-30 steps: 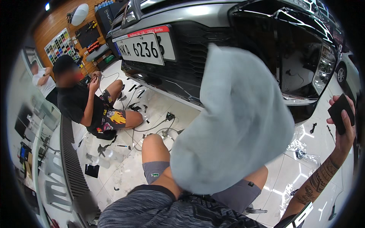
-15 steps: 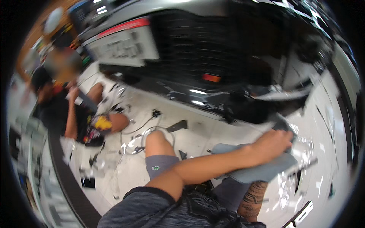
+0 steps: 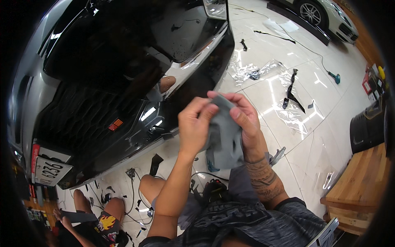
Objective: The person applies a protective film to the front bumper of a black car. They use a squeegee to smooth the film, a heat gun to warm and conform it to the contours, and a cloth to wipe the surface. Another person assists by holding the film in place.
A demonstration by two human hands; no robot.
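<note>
A grey cloth (image 3: pixel 224 140) hangs in front of my chest, gripped along its top edge by both hands. My left hand (image 3: pixel 193 125) pinches its left side between thumb and fingers. On the opposite side, my right hand (image 3: pixel 248 117) holds it with the thumb in front and the fingers behind. Just beyond my hands is the glossy black front bumper (image 3: pixel 207 61) of a car. Its dark grille (image 3: pixel 82 111) spreads to the left, with a small orange-red badge (image 3: pixel 116 124) on it.
At lower left, another person (image 3: pixel 84 230) sits by the bumper holding a dark flat piece. Black scraps (image 3: pixel 293 88) and clear film (image 3: pixel 263 72) litter the tiled floor. A wooden box (image 3: pixel 360 181) and black bin (image 3: pixel 368 127) stand right. A white car (image 3: pixel 325 16) is far right.
My view has turned to the right. My left arm no longer reaches across my lap, and both hands have come together in front of me, holding up the grey cloth.
</note>
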